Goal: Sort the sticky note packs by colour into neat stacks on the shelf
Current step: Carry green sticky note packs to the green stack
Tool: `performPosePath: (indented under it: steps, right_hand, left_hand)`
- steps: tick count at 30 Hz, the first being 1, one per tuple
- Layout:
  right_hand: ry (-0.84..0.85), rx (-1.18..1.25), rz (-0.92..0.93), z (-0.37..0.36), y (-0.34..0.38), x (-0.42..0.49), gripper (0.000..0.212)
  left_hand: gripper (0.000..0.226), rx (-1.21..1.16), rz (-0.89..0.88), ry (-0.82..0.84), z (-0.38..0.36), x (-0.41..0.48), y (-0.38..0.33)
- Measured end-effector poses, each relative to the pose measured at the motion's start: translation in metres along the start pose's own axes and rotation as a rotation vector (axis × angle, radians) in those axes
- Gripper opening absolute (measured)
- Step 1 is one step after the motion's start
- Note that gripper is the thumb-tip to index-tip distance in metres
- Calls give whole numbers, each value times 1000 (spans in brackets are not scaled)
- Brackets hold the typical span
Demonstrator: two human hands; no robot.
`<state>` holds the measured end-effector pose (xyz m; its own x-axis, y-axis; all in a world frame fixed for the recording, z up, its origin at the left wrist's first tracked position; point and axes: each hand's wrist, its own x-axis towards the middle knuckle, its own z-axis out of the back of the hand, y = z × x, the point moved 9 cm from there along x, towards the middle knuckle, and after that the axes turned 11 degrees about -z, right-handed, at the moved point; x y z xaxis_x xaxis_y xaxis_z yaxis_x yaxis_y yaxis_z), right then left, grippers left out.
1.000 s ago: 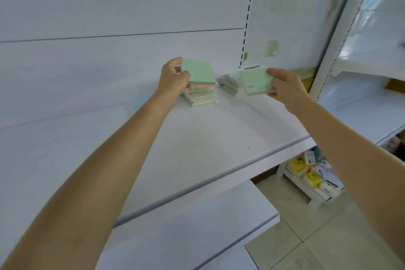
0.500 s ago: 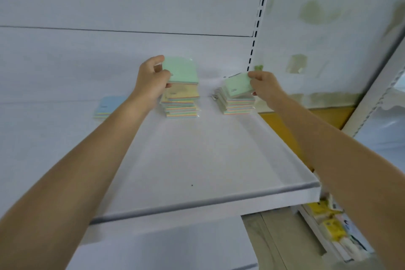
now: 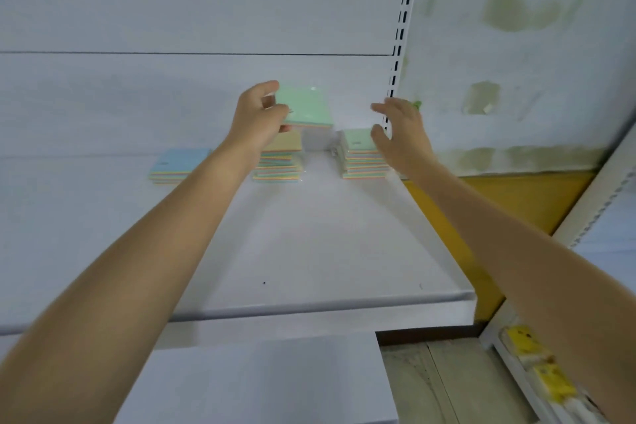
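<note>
White shelf (image 3: 309, 251), flat, front lip facing camera. Three lots of sticky note packs along back edge, against back panel. Left: low blue-topped stack (image 3: 177, 166). Middle: taller stack (image 3: 279, 162), yellow-topped. Right: green-topped stack (image 3: 361, 157), near slotted upright (image 3: 401, 34). Stacks apart, not touching. Small dark speck (image 3: 264, 283) on bare front area.

I log: square mint-green sticky note pack (image 3: 306, 106), pinched at my left fingertips (image 3: 284, 111), raised; yellow-topped stack (image 3: 279, 162) beneath them; green-topped stack (image 3: 361, 158) under right fingers (image 3: 378, 136); blue-topped stack (image 3: 177, 165) leftward.
</note>
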<state>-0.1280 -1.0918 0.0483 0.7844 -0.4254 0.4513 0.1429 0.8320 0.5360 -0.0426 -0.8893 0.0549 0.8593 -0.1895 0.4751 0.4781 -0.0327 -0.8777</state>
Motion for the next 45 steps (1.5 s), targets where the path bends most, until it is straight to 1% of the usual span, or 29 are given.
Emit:
performPosePath:
  steps: [2,4,5,7,9,10,12,15,16,17,20,22,25,28,31,34,36,38,40,45]
  right_hand:
    - [77,-50,176,-4,21,-26,41]
    - [244,-157,231,-25,21,-53,44]
    - [333,-213,206,-36,13,-65,49]
    - [483,-308,99,-52,-9,-81,57]
    - [569,-354,1,-59,-24,-91,60]
    - [582,-361,-16,-60,-27,-94,60]
    - [579,-362,-10,-59,-26,-95,59]
    - [583,-362,-7,-58,-26,-95,60]
    - [583,-359,-9,-58,-27,-95,60]
    - [583,-356,-11,-59,-28,-95,60]
    - [581,-337,-17,-58,-29,-93,59]
    - [575,-330,-16,-58,-29,-92,59]
    - [579,-328,-12,-58,-28,-92,60]
    - [572,-323,1,-57,-27,-91,59]
    - [568,-320,11,-55,-26,-91,58]
    - [582,-345,8,-55,-29,-91,58]
    - [609,-371,-6,-58,-33,-87,58]
    - [622,-389,11,-60,-29,-81,59]
    - [609,-347,65,-60,-4,-76,59]
    - [508,-256,386,-76,114,-90,48]
  left_hand:
    - [46,-27,31,2,-13,5,2]
    - [47,-58,68,2,-28,9,7]
    - [47,-67,79,9,-37,11,10]
    - [47,-67,92,42,-56,11,15]
    - [47,-45,103,87,-77,9,22]
    - [47,-26,116,111,-85,8,28]
    - [44,77,107,163,-97,7,37]
    - [33,501,-26,330,-107,5,37]
    - [32,607,-64,379,-109,3,36]
    - [33,662,-83,427,-112,1,36]
    - [50,757,-112,515,-115,2,42]
    - [48,825,-150,563,-117,1,44]
    - [44,854,-184,598,-120,-2,44]
    - [47,900,-220,631,-122,-4,38]
    - [55,977,-313,596,-115,-6,20]
    - [52,1128,-504,493,-99,-10,-11]
    - [55,1216,-587,472,-84,-15,-23]
    - [54,1272,-579,473,-64,-17,-22]
    - [47,1291,-543,454,-38,-18,-18]
    - [43,1365,-429,401,51,-23,-11]
